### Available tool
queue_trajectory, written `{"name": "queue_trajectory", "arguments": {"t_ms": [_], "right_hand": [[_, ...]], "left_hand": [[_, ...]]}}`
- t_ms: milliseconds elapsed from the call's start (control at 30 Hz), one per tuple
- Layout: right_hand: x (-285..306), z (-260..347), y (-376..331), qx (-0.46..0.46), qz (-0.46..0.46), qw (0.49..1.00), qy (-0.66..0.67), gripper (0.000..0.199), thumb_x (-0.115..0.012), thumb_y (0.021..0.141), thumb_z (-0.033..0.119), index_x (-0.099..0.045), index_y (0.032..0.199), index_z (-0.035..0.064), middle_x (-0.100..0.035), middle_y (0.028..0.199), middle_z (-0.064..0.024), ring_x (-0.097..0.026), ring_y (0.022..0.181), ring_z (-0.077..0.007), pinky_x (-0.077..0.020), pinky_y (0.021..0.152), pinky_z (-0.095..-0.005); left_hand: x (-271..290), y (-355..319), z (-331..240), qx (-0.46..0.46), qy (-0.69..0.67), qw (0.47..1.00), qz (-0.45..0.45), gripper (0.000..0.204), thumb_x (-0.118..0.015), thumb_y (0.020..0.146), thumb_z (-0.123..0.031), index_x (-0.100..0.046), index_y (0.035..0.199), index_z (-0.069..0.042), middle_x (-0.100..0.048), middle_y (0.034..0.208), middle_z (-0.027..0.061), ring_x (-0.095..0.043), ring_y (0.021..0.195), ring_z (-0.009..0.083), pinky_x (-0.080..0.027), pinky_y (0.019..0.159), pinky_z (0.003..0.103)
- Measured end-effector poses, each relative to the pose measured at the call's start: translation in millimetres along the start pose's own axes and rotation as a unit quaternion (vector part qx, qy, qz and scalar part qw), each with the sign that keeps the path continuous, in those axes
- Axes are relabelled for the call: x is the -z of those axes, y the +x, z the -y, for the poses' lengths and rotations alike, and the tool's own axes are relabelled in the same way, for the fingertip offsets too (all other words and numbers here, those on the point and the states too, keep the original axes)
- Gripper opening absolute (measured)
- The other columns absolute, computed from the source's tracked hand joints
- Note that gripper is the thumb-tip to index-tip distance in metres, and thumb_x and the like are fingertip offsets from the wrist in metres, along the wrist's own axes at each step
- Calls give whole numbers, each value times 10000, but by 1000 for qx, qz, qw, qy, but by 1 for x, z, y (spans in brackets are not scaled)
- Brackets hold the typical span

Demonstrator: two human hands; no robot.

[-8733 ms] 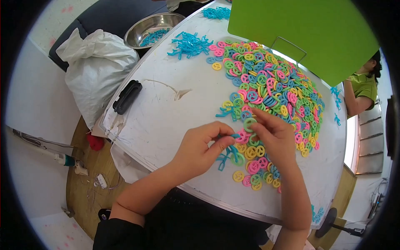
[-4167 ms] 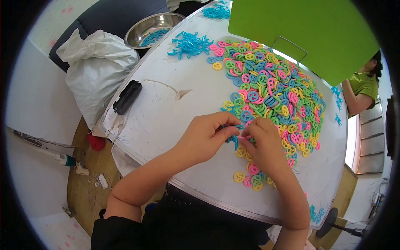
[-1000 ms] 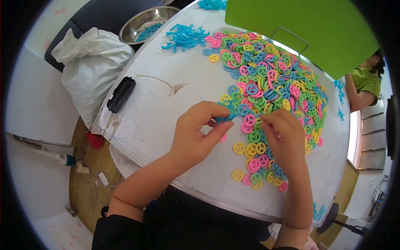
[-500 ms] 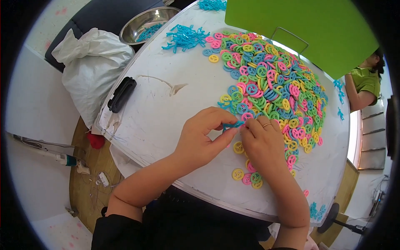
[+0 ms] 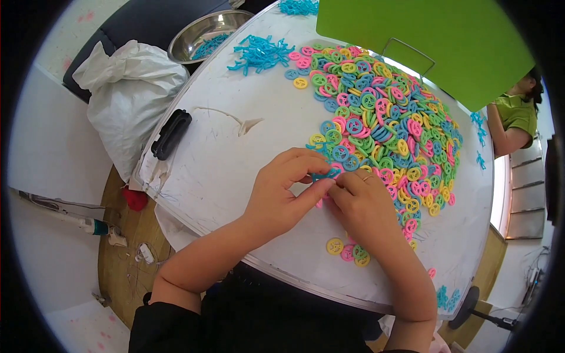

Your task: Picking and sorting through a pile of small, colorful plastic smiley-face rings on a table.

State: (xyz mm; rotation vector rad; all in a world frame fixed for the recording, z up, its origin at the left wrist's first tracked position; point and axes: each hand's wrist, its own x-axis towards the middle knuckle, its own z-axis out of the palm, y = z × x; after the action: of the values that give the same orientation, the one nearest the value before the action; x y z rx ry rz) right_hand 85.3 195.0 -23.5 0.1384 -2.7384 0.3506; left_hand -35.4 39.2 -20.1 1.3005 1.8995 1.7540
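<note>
A big heap of small round plastic rings (image 5: 388,117) in pink, blue, green and yellow covers the right part of a white table (image 5: 229,159). My left hand (image 5: 279,197) and my right hand (image 5: 362,206) meet at the heap's near edge. Together their fingertips pinch a small blue plastic piece (image 5: 325,175). A few loose rings (image 5: 347,250) lie by my right wrist. A pile of blue plastic offcuts (image 5: 259,53) lies at the far side of the table.
A steel bowl (image 5: 203,35) with blue bits stands beyond the table, a white sack (image 5: 129,94) to its left. A black handle (image 5: 170,134) sits at the table's left edge. A green board (image 5: 435,41) stands at the back right. Another person (image 5: 515,120) sits at far right.
Both hands have stayed at the heap's near edge, fingers shifting as they work a blue piece. My right hand moved in from the heap to meet the left.
</note>
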Motion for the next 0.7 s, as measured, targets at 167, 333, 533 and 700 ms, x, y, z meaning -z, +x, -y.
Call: {"name": "queue_trajectory", "arguments": {"t_ms": [167, 333, 533, 700], "right_hand": [[-5, 5, 0, -30, -24, 999, 34, 186, -767, 710, 67, -685, 877, 59, -620, 920, -66, -622, 896, -271, -511, 790, -391], [-4, 1, 4, 19, -7, 1000, -19, 173, -752, 709, 64, -675, 863, 73, -603, 894, -61, -606, 872, -264, -499, 742, -398], [-14, 3, 5, 24, -54, 998, 14, 176, -723, 700, 88, -678, 869, 64, -604, 909, -65, -609, 885, -264, -506, 729, -391], [-11, 7, 5, 40, -22, 999, 5, 218, -651, 754, 81, -678, 949, -14, -583, 913, -91, -603, 893, -256, -505, 757, -390]], "left_hand": [[-2, -2, 3, 17, 0, 1000, -23, 231, -729, 845, 39, -674, 1067, 7, -661, 1110, 95, -661, 988, 166, -564, 831, 304], [-2, -4, 3, 17, -4, 1000, -21, 240, -737, 846, 29, -689, 1081, 18, -693, 1105, 103, -674, 977, 163, -563, 831, 304], [0, -1, 2, 14, 5, 999, -37, 248, -733, 849, 32, -691, 1093, 21, -700, 1105, 102, -674, 964, 154, -558, 827, 298], [1, -3, 4, 16, -7, 998, -55, 243, -728, 852, 34, -696, 1092, 11, -700, 1125, 105, -673, 950, 149, -550, 822, 292]]}}
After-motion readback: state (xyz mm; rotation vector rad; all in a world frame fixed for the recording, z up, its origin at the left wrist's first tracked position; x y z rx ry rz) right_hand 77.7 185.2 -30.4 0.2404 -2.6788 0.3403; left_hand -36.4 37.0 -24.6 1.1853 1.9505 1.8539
